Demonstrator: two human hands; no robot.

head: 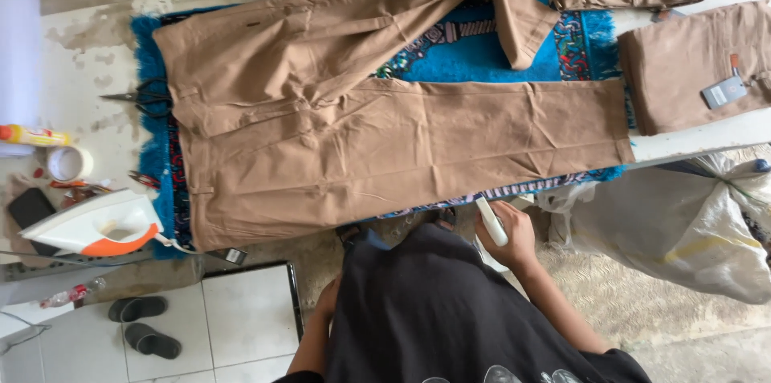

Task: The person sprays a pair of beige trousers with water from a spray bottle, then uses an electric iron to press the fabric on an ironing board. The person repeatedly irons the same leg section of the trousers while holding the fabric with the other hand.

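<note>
Head view — right hand (507, 240): closed around a white bottle (491, 222), held at the table edge below the trousers (385, 138).
Left hand (328, 300): mostly hidden — grip cannot be told.
Risk: iron (96, 226) sits near the edge; it could be knocked off.

You are working under soft, even daylight that fills the whole view; nothing is dim. Shadows are faint: only a thin dark edge under the tan cotton trousers (385, 126) where the folded leg lifts off the blue patterned mat (474, 58), and a soft one beneath the white and orange plastic iron (96, 226). The pale painted tabletop (88, 70) at the upper left runs bright and slightly washed out, and the white wall strip at the far left is nearly blown. Focus is fair at the centre, creases in the cloth read clearly. Your dark shirt at the bottom is softer, and straight edges bow slightly toward the corners.
</note>
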